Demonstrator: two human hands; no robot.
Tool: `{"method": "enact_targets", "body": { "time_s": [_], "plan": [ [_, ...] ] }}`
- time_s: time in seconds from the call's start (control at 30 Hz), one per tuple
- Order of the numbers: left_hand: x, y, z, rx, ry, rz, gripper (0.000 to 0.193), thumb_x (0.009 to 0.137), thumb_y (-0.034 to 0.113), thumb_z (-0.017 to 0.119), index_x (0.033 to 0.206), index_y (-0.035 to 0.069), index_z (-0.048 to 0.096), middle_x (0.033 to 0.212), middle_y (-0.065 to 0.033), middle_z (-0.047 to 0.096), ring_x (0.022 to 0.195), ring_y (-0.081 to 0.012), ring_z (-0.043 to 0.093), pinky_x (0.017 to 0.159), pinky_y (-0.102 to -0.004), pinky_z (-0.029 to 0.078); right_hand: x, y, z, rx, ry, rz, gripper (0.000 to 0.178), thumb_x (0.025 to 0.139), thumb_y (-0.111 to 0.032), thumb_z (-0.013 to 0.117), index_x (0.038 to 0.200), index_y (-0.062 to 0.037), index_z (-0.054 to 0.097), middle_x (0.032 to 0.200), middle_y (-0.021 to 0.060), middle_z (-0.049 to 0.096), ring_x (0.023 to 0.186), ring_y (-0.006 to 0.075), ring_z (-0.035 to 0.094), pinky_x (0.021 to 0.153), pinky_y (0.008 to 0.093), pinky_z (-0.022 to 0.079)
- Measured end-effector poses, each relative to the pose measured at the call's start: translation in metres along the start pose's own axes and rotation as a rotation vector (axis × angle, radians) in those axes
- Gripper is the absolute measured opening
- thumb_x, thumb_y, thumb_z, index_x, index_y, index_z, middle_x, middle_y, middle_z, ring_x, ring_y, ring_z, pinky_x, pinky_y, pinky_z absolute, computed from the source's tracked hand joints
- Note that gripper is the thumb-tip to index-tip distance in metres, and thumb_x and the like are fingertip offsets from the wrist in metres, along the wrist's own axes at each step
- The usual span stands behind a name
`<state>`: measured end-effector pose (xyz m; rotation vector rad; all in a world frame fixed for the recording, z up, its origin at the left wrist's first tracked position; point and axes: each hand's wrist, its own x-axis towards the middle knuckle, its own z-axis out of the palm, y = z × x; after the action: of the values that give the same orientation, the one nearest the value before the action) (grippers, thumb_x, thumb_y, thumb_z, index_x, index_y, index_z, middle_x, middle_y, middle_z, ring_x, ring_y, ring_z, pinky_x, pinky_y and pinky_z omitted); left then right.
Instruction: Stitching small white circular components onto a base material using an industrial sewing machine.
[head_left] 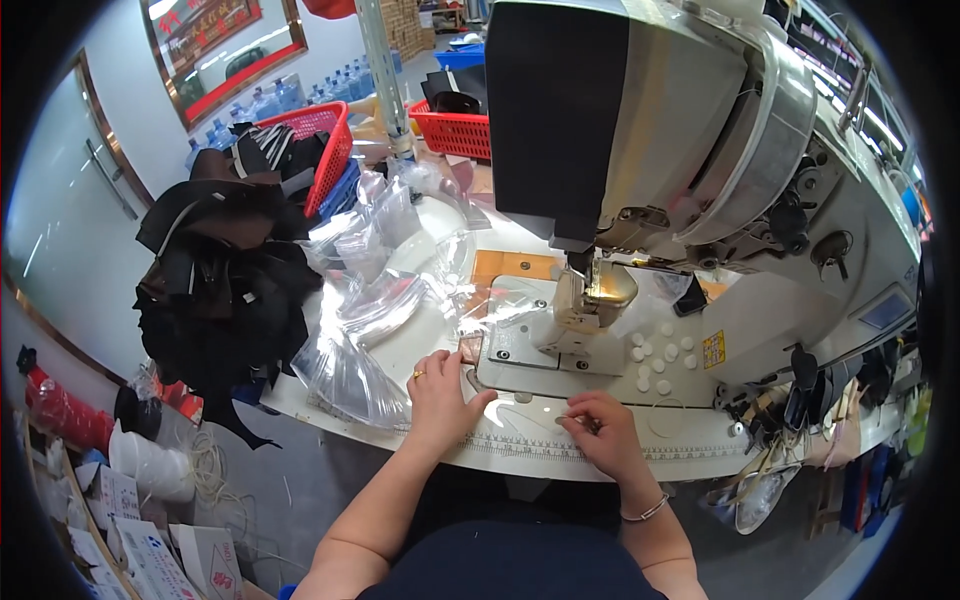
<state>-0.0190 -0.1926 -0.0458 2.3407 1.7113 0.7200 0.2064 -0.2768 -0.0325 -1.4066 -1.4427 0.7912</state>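
Observation:
My left hand [440, 400] lies on the white sewing table [660, 440], fingers stretched out and thumb apart, a ring on one finger. Its fingertips reach a small copper-coloured piece [470, 348] beside the grey machine plate [505, 345]. To the right, near the front edge, my right hand [605, 435] is closed, fingertips pinched together. A bit of something shows between them, too small to name. Behind both hands stands an industrial sewing machine [590, 300] with a raised post. Transparent plastic film [350, 350] is heaped left of my left hand.
A ruler strip [530, 445] runs along the front edge. Several white discs [660, 355] lie right of the post. Black fabric pieces [220, 280] pile up and hang over the left edge. Red baskets [335, 150] stand behind; thread spools [150, 465] sit lower left.

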Motion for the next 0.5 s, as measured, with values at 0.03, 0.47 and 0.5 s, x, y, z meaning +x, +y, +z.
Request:
{"method": "enact_targets", "body": {
  "time_s": [0.03,0.47,0.5],
  "plan": [
    [-0.003,0.001,-0.002,-0.004,-0.019,0.026,0.068,0.065,0.034,0.074,0.118,0.002,0.044,0.115,-0.0146,0.045,0.107,-0.0329,0.043,0.088,-0.0433,0.035,0.005,-0.006,0.003,-0.062,-0.082,-0.016,0.010,0.074,-0.007,0.068,0.080,-0.0011,0.062,0.092,0.0081,0.058,0.063,0.0105,0.054,0.057,0.0221,0.045],
    [-0.019,0.006,-0.041,-1.563,-0.118,-0.257,0.096,0.067,-0.013,0.066,0.138,0.005,0.005,0.135,-0.0157,0.023,0.113,-0.0310,0.047,0.081,-0.0301,0.051,0.021,-0.046,0.028,-0.050,-0.449,0.106,0.010,0.074,-0.010,0.067,0.077,-0.0025,0.061,0.065,0.0041,0.053,0.053,0.0106,0.046,0.050,0.0242,0.038],
    [-0.023,0.008,-0.039,-1.689,-0.139,-0.433,0.093,0.070,-0.011,0.065,0.138,0.004,0.004,0.136,-0.0171,0.022,0.114,-0.0315,0.047,0.085,-0.0316,0.049,0.019,-0.045,0.028,-0.055,-0.444,0.110,0.010,0.074,-0.010,0.067,0.077,-0.0025,0.061,0.065,0.0041,0.053,0.053,0.0106,0.046,0.050,0.0242,0.038]
  ]
}}
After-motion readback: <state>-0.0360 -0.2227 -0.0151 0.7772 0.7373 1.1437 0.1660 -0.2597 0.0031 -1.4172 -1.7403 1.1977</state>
